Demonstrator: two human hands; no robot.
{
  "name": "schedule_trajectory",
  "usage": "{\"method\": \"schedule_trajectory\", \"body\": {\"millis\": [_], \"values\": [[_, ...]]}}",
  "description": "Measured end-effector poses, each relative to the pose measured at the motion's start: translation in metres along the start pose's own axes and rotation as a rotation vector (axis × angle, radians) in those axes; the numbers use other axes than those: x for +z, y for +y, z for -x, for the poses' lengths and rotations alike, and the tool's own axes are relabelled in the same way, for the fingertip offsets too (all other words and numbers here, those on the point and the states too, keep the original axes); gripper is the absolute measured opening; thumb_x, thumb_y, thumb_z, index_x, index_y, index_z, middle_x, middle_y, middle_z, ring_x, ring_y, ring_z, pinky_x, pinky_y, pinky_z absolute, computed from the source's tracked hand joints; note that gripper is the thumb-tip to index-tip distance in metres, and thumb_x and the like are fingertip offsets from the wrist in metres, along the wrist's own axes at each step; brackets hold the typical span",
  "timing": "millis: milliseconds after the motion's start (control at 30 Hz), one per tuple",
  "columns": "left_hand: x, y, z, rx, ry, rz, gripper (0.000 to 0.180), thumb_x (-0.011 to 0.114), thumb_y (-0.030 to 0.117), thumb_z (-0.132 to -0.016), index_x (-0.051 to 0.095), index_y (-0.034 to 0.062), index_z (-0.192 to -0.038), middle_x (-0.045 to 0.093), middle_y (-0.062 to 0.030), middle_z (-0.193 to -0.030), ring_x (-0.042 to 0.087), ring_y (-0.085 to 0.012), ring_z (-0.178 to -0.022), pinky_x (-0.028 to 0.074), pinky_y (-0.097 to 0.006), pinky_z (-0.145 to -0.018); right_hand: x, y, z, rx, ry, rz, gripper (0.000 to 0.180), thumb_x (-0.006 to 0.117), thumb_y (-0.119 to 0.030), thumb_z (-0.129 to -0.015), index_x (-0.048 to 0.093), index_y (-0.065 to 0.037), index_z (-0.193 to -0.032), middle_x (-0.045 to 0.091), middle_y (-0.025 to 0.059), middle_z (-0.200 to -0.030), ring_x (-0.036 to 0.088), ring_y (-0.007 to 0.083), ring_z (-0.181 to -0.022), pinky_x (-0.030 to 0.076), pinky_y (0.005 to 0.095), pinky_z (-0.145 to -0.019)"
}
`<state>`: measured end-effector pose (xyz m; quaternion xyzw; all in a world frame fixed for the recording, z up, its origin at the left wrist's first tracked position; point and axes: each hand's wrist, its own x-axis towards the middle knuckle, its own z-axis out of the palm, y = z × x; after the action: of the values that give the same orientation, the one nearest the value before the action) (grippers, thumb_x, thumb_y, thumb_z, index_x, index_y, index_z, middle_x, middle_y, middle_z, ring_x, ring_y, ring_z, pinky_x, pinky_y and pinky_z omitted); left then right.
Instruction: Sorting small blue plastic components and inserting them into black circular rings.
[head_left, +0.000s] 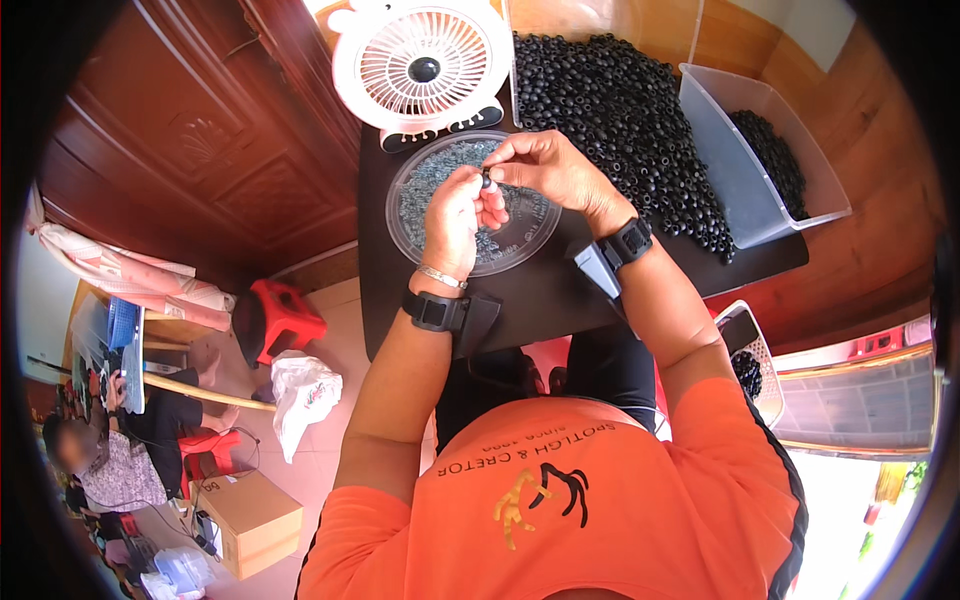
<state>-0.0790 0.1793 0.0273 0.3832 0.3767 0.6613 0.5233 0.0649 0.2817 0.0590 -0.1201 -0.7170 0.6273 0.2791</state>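
Note:
Over a round clear tray [520, 257] of small grey-blue pieces, both of my hands meet at the fingertips. My left hand [457, 215] is closed, its thumb and fingers around a small black ring-like part [486, 178]. From the right, my right hand [555, 172] pinches at the same part with thumb and index finger. Whether a smaller piece is also between the fingertips is hidden. A large heap of similar black parts [620, 115] lies on the dark table [400, 300], to the right of my hands.
A white fan [420, 75] stands behind the tray. Right of the heap is a clear plastic bin [715, 150] with more black parts. Below the table's right edge sits a white basket [768, 385]. Leftward are a red stool [290, 322], a cardboard box [250, 515] and another person [125, 470].

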Motion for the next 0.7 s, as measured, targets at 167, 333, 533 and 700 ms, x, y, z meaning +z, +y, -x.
{"method": "schedule_trajectory", "body": {"millis": [167,333,533,700], "values": [[-0.002,-0.001,0.001,0.017,0.111,0.112,0.02,0.046,0.025,-0.094,0.054,0.0059,-0.093,0.058,-0.0048,-0.075,0.06,-0.0152,-0.064,0.046,-0.025,-0.056,0.026,-0.008,0.006,-0.187,0.171,0.459,0.032,0.08,-0.012,-0.074,0.065,-0.002,-0.1,0.065,0.0033,-0.086,0.06,0.0107,-0.076,0.05,0.0246,-0.07],[0.002,0.0,0.002,0.029,0.096,0.098,0.022,0.045,0.024,-0.095,0.054,0.0043,-0.099,0.063,-0.0068,-0.075,0.061,-0.0159,-0.066,0.046,-0.027,-0.059,0.031,0.0,0.002,-0.365,0.306,0.759,0.034,0.082,-0.011,-0.068,0.064,-0.004,-0.095,0.064,0.0081,-0.086,0.064,0.0198,-0.077,0.052,0.0311,-0.069],[0.004,-0.005,0.003,0.036,0.089,0.138,0.022,0.045,0.024,-0.095,0.054,0.0051,-0.098,0.063,-0.0062,-0.076,0.06,-0.0145,-0.066,0.047,-0.027,-0.06,0.034,-0.008,0.006,-0.463,0.347,0.92,0.025,0.076,-0.008,-0.066,0.063,-0.004,-0.088,0.064,0.0097,-0.083,0.064,0.0276,-0.078,0.053,0.0342,-0.069],[0.002,-0.013,0.002,0.083,0.125,0.14,0.021,0.046,0.025,-0.095,0.055,0.0061,-0.095,0.061,-0.0035,-0.076,0.057,-0.0118,-0.064,0.048,-0.026,-0.058,0.035,-0.01,0.006,-0.571,0.305,1.02,0.02,0.074,-0.01,-0.067,0.062,-0.005,-0.082,0.064,0.0095,-0.081,0.063,0.0285,-0.078,0.053,0.0356,-0.067]]}}
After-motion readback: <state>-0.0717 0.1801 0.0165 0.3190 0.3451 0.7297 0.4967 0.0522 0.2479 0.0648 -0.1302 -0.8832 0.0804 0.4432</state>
